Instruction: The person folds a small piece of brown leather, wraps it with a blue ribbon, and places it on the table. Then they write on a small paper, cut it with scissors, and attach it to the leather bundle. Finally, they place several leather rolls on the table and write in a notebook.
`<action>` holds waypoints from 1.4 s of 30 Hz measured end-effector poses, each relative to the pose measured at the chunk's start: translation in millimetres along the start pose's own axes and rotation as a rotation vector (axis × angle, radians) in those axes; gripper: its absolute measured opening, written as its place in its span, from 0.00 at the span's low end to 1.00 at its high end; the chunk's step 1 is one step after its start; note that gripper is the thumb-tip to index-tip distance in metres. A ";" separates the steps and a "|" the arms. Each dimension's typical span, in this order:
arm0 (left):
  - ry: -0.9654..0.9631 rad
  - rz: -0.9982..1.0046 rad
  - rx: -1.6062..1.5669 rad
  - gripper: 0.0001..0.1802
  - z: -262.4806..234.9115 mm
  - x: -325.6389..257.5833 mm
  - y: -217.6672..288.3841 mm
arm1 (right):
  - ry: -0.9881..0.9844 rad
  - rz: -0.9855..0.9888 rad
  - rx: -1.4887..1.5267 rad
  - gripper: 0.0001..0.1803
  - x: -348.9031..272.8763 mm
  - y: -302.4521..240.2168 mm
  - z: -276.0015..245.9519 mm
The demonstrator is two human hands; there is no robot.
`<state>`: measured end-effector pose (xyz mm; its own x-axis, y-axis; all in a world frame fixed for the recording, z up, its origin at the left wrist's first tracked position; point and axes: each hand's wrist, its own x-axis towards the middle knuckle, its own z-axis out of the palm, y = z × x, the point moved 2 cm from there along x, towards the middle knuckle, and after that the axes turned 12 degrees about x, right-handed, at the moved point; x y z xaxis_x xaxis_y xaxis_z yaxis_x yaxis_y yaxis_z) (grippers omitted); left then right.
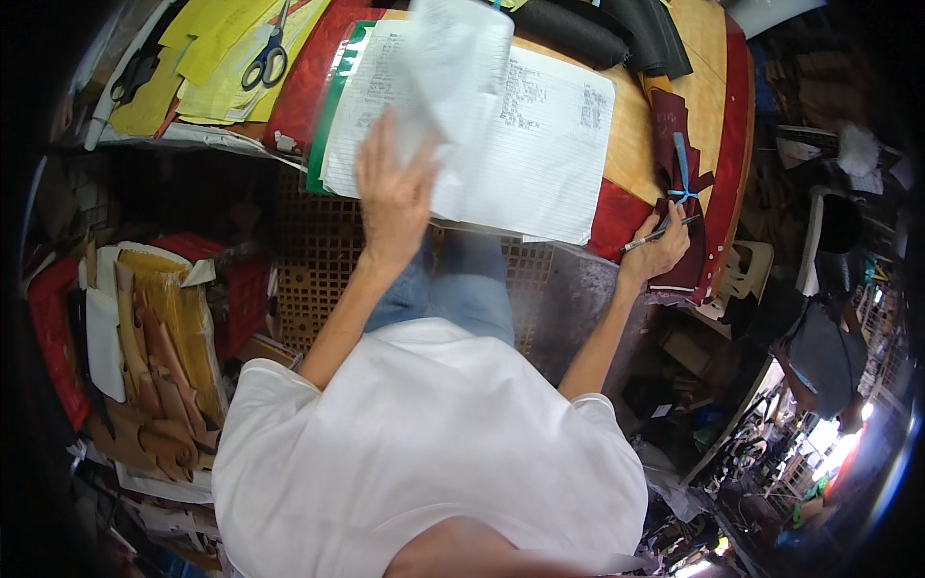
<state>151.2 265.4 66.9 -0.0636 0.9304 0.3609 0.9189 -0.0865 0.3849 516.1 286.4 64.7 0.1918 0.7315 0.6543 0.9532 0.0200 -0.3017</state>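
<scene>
An open notebook (559, 164) with lined, handwritten pages lies on the table, a green edge along its left side. One of its pages (458, 58) stands lifted and curled over, smeared by motion. My left hand (395, 188) is over the left page with its fingers stretched out, just below the curled page and partly blurred; whether they touch that page I cannot tell. My right hand (658, 249) is closed around a dark pen (665, 234). It rests at the table's right edge beside a maroon bundle (674, 144) tied with light blue string.
Scissors (267, 63) lie on yellow sheets (217, 53) at the far left. Black rolls (568, 34) sit behind the notebook. A bin (159, 289) of brown pieces stands on the left. A person (824, 352) is at the far right among cluttered shelves.
</scene>
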 end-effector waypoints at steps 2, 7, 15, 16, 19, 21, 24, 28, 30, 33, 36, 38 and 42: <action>0.056 0.066 -0.291 0.22 5.4 5.1 36.2 | 0.006 0.032 0.052 0.18 -4.1 4.9 1.5; 0.172 0.495 -0.468 0.27 41.1 5.3 117.2 | 0.040 0.046 0.116 0.18 -3.9 5.7 -1.1; 0.112 0.755 -0.479 0.24 71.9 -11.7 138.5 | 0.079 0.067 0.178 0.19 -4.1 4.6 -1.3; 0.042 0.743 -0.471 0.23 74.9 -12.0 138.5 | 0.082 0.062 0.173 0.19 -3.9 4.7 -1.1; -0.029 0.807 -0.360 0.20 78.3 -12.7 139.4 | 0.078 0.049 0.162 0.18 -3.2 4.4 -1.0; -0.031 0.795 -0.325 0.19 72.5 -13.6 138.3 | 0.084 0.138 0.185 0.18 -3.4 4.4 -0.9; -0.035 0.749 -0.291 0.19 54.4 -10.7 127.4 | 0.106 0.228 0.211 0.17 -4.1 1.9 -2.5; -0.031 0.624 -0.113 0.17 32.5 10.2 74.6 | 0.163 0.310 0.316 0.19 -0.4 0.9 -6.4; -0.041 0.542 -0.066 0.15 31.8 23.2 45.5 | 0.168 0.116 0.112 0.24 7.5 0.4 -7.4; -0.116 0.461 -0.083 0.17 35.7 27.4 20.1 | 0.081 0.011 0.004 0.33 19.6 6.7 -4.3; -0.137 0.424 -0.131 0.16 41.2 24.8 14.8 | 0.018 0.097 0.150 0.27 23.1 11.1 7.5; -0.133 0.404 -0.142 0.16 43.6 24.0 14.9 | 0.027 0.060 0.080 0.23 22.7 11.7 10.5; -0.124 0.395 -0.138 0.15 44.5 23.1 14.1 | 0.024 0.052 0.052 0.23 18.3 12.7 12.1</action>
<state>180.0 301.5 42.9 0.3377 0.8514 0.4014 0.8021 -0.4835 0.3506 528.9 308.3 64.5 0.2470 0.7163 0.6526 0.9284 0.0179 -0.3710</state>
